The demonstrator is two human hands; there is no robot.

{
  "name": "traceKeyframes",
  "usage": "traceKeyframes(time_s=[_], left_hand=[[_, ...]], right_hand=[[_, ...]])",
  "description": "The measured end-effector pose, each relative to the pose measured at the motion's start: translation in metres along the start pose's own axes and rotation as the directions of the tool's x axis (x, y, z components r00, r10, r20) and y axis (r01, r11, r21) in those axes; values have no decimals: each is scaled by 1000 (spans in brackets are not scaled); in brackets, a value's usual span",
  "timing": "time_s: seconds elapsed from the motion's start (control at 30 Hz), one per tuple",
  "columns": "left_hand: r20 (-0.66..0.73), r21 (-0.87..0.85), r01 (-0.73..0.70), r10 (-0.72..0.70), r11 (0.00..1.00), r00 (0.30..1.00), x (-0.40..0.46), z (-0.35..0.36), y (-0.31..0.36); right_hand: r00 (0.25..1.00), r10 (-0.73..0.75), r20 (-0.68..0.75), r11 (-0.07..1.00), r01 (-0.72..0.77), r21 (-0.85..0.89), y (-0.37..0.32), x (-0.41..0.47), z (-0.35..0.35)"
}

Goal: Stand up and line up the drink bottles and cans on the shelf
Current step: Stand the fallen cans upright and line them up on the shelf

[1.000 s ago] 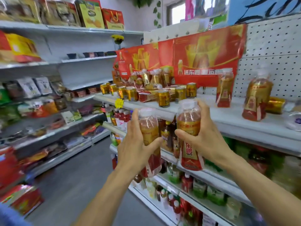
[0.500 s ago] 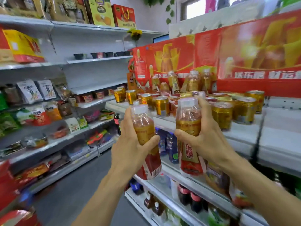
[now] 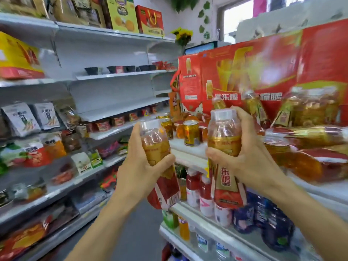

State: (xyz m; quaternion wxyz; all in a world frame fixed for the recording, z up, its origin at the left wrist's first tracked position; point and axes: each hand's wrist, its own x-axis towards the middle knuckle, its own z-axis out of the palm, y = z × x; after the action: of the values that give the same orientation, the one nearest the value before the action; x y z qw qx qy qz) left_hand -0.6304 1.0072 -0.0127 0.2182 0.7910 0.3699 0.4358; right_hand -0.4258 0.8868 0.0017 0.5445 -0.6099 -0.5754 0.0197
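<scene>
Since the earlier frames the two bottles are carried further along the shelf, and the gold cans, which were a little away, are now seen just behind and between them. The left bottle [image 3: 159,162] is held by the left hand [image 3: 140,166], whose fingers and thumb are curled round its middle; it is tilted, with the cap leaning to the left. The right bottle [image 3: 226,157] is gripped in the same way by the right hand [image 3: 248,157] and is kept nearly upright. Both are in the air, in front of the edge of the top shelf [image 3: 188,153], not yet put down.

The bottles are judged to be full, so some weight is expected. The plastic wall is probably a little soft and the label film smooth, therefore the hold at the waist, above the wide base, seems suitable; a hold at the cap would be less steady.

A standing can [image 3: 191,132] is near the shelf edge, and lying bottles [image 3: 310,162] are crowded at the right side, touching one another. Free room appears only as a narrow white strip before the can. Behind, the red boxes [image 3: 244,72] close the space. The bottles should be lowered carefully, because a neighbour may be knocked over the edge.
</scene>
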Motion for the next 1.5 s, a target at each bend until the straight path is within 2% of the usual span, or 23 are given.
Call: traceKeyframes(time_s=[0.33, 0.5, 0.67, 0.83, 1.0, 1.23, 1.4, 1.5], left_hand=[[144, -106, -124, 138, 987, 980, 174, -51, -138], [167, -153, -164, 190, 974, 967, 248, -35, -175], [162, -216, -196, 233, 956, 959, 297, -8, -203], [215, -283, -196, 261, 939, 941, 336, 16, -226], [268, -335, -235, 331, 913, 905, 371, 37, -244], [344, -456, -287, 464, 843, 817, 407, 49, -268], [401, -534, -212, 465, 819, 789, 419, 54, -279], [412, -547, -215, 484, 809, 772, 424, 57, -283]], right_hand=[[971, 108, -213, 993, -116, -24, 1, 107, 135], [950, 106, -294, 986, -138, -92, 17, 152, 167], [946, 95, -309, 985, -133, -106, 43, 188, 190], [935, 117, -334, 966, -184, -179, 66, 207, 207], [890, 123, -439, 925, -263, -273, 77, 223, 224], [815, 110, -569, 839, -384, -387, 85, 235, 247], [735, 33, -677, 705, -498, -505, 93, 241, 256], [698, 10, -716, 680, -530, -507, 99, 242, 255]])
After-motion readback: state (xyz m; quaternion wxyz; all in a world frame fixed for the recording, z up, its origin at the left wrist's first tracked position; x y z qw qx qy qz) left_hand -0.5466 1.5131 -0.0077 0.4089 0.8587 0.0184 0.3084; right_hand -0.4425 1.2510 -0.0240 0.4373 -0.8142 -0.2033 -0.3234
